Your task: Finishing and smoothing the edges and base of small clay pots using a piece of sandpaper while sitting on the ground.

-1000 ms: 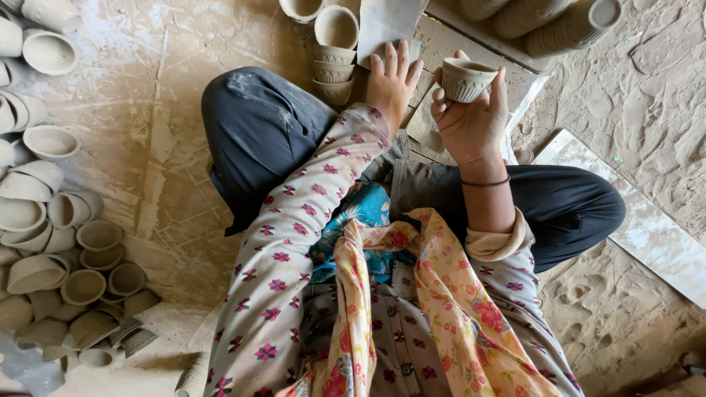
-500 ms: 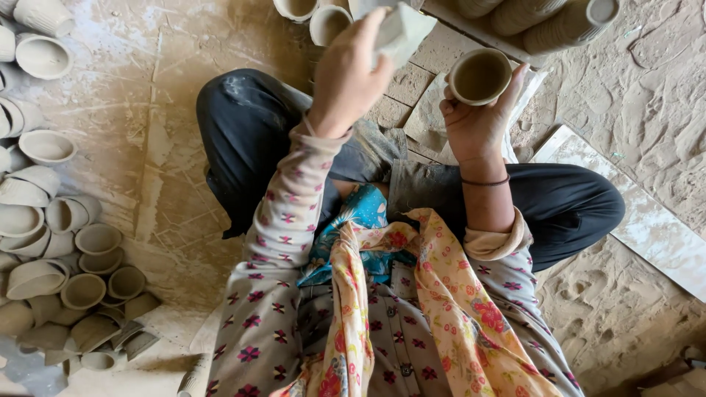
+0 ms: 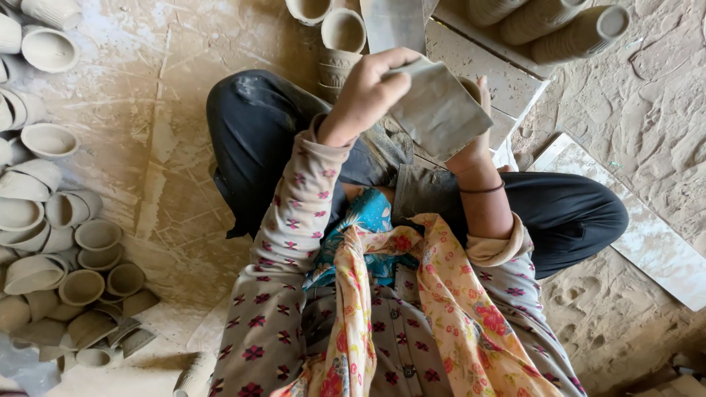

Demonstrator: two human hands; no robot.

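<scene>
Two hands up | left hand (image 3: pixel 365 95) pinches grey sheet (image 3: pixel 437 110) edge | right hand (image 3: pixel 474 143) hidden, grip unclear

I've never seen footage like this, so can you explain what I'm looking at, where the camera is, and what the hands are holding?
The camera sits on a person's head and looks straight down, so you see their own arms, lap and crossed legs on a dusty floor. No machine is involved, only two bare hands. The left hand is raised and pinches a flat grey sheet, which looks like cloth or sanding paper, between its fingers. The right hand is mostly hidden behind that sheet; what it grips cannot be seen. To one side lies a pile of small unfired clay cups. More cups stand stacked ahead of the knees, next to a pale flat slab.
</scene>
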